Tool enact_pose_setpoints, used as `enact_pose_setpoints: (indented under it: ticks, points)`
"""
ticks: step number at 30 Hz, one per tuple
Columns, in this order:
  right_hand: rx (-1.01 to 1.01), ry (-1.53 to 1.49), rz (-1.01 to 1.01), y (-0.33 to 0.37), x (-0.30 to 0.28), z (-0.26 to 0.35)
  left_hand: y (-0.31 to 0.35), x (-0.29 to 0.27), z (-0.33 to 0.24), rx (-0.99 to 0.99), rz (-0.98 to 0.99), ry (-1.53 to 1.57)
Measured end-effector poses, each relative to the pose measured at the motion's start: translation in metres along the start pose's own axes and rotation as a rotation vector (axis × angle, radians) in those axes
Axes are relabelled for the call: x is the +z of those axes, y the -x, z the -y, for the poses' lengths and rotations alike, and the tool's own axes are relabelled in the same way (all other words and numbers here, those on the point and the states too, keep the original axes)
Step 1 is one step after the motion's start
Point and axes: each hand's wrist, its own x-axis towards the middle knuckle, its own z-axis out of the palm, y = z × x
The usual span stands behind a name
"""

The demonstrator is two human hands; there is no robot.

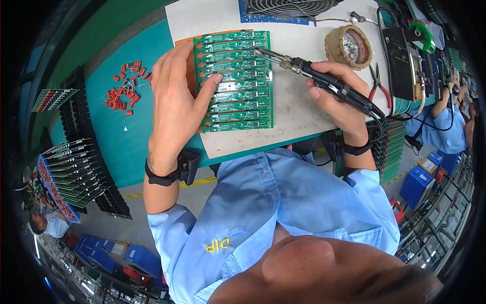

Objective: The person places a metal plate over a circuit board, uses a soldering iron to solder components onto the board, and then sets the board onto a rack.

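A green panel of several narrow circuit boards [238, 106] lies on a pale work sheet in front of me. My left hand [174, 99] grips its left edge, the thumb resting on top and the fingers around the side. An orange-brown piece [191, 71] shows from beneath the panel there. In my right hand [341, 93] is a black-handled soldering iron [324, 80], closed in the fingers and slanting down to the left. Its metal tip meets the upper right part of the panel; whether it touches cannot be made out.
Loose red components [121, 96] with wire legs lie on the green mat [106, 137]. On the right are a round cleaning pot [349, 45], red-handled pliers [378, 86] and a black station [400, 61]. A fan [286, 6] stands at the back. Black racks of boards [83, 142] flank the left.
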Motion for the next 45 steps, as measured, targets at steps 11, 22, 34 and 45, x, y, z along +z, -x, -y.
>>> enact_pose_setpoints:
  ticks: [11,22,34,45]
  points:
    - [-0.120,0.058,-0.143,0.043,-0.033,-0.010,-0.010,-0.024,-0.009,0.019,0.035,-0.071]
    - [-0.136,-0.033,-0.399,0.063,-0.031,-0.025,-0.040,-0.001,0.010,0.129,0.217,0.005]
    - [-0.021,0.051,-0.032,0.040,-0.009,0.007,-0.026,-0.008,-0.011,0.220,0.313,0.001]
    - [-0.004,0.074,0.001,0.036,-0.008,0.004,-0.024,-0.006,-0.009,0.211,0.307,-0.002]
